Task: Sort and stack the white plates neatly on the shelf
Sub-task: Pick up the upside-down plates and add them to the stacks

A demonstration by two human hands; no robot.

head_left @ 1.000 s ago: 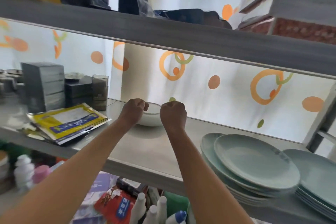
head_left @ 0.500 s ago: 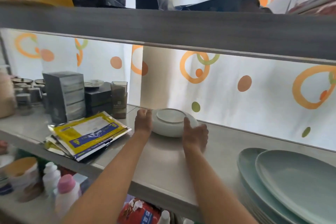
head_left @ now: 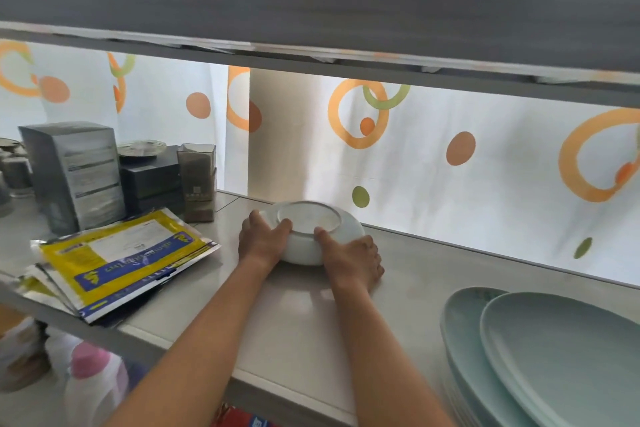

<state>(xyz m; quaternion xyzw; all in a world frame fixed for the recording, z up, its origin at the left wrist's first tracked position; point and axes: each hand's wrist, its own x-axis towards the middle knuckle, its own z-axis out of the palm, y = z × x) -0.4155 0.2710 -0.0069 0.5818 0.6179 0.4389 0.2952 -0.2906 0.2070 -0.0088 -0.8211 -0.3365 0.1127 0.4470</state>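
Grey shelf (head_left: pixel 415 274) before a dotted curtain: your left hand (head_left: pixel 261 241) and right hand (head_left: pixel 353 258), fists a second ago, now clasp opposite sides of the upturned white dish (head_left: pixel 311 236) near the back, so it seems seated, ready for stacking.

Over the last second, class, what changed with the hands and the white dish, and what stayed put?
Both hands opened from closed fists at the dish's rim and dropped to its sides: the left hand and right hand now cup the upturned white dish, thumbs on top. The dish stays on the shelf; the yellow packets and green plates are unmoved.
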